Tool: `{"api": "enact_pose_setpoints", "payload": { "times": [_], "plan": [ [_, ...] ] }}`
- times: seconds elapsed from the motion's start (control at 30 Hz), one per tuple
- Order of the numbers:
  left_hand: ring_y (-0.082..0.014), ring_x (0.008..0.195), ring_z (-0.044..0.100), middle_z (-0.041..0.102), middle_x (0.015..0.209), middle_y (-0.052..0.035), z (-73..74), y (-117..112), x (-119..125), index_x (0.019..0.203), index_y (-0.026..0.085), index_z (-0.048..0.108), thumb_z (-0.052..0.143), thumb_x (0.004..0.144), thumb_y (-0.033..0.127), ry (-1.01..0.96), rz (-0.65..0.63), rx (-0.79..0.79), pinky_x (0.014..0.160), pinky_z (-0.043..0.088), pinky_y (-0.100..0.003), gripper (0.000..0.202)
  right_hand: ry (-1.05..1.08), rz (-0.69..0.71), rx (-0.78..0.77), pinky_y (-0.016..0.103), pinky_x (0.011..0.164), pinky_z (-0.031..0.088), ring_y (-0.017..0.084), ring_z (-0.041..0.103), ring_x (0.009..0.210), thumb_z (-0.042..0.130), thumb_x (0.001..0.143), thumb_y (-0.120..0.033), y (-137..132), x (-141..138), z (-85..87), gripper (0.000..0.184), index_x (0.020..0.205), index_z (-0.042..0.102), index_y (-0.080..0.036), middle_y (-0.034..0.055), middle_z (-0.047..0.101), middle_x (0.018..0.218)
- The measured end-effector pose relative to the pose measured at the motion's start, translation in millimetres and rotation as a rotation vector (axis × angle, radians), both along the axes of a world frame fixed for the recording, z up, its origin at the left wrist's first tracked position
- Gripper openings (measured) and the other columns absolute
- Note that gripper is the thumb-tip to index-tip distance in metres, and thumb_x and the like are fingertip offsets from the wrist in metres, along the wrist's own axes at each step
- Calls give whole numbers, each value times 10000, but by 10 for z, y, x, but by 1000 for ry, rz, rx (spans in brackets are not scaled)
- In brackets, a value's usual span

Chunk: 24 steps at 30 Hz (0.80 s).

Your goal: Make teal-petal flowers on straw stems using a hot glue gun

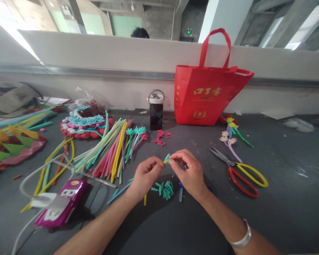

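Over the dark table, my left hand (146, 176) and my right hand (189, 170) meet fingertip to fingertip, both pinching a small teal and yellow pipe-cleaner piece (166, 158). A yellow stem (145, 199) shows below my left hand. Something small and blue sits tucked in my right palm. Several short teal cut pieces (164, 188) lie on the table just below my hands. A silver bangle (241, 239) circles my right wrist.
A fan of coloured pipe cleaners (108, 150) lies left of my hands. Red and yellow scissors (240, 171) rest to the right. Behind stand a dark bottle (156, 111) and a red tote bag (206, 94). A purple box (62, 205) and a flower cake craft (85, 124) sit left.
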<state>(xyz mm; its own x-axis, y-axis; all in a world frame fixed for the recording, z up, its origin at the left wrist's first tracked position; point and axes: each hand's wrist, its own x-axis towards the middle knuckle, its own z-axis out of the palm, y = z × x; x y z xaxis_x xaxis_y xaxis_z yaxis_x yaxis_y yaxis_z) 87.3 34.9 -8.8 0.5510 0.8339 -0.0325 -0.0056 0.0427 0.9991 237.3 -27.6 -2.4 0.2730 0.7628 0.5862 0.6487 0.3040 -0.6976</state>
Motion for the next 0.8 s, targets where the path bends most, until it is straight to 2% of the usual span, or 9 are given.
{"api": "enact_pose_setpoints", "payload": {
  "times": [0.67,0.73,0.8],
  "plan": [
    [-45,435,240,347,500,86,42,-1,7,731,155,590,656,781,418,-47,-17,-96,412,158,-184,276,20,-35,-76,303,711,441,165,554,749,595,883,-224,6,-16,-24,95,793,623,-220,5,626,780],
    [-43,434,239,352,500,85,50,-2,11,729,157,588,665,776,434,-54,-10,-114,411,156,-183,292,50,-41,-84,296,685,444,165,567,747,602,882,-252,1,-21,-21,56,848,634,-223,6,634,790],
    [-41,429,235,345,495,88,59,-2,13,736,158,586,669,773,450,-65,-1,-138,409,151,-180,305,96,-55,-80,291,665,450,163,581,736,612,877,-285,-5,-25,-17,100,950,635,-220,6,642,805]
  ]
}}
